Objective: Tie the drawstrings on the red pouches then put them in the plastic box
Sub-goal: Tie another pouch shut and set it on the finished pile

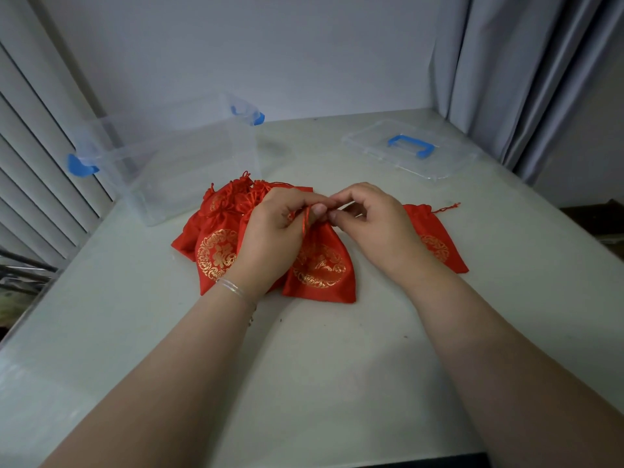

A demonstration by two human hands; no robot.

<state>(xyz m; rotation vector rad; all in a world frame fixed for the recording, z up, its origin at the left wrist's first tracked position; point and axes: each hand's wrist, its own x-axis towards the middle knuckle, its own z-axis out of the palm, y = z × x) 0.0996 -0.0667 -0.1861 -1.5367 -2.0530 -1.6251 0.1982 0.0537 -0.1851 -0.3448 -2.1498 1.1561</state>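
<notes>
A red pouch with a gold emblem lies on the table in front of me, its neck gathered. My left hand pinches its red drawstring at the neck. My right hand pinches the other cord end just to the right, fingertips nearly touching the left ones. A pile of several red pouches lies to the left, partly under my left hand. One more red pouch lies to the right, partly hidden by my right wrist. The clear plastic box with blue latches stands open behind the pile; nothing shows inside it.
The box's clear lid with a blue handle lies flat at the back right. A grey curtain hangs at the right, white slats at the left. The white table ends at a dark edge near me.
</notes>
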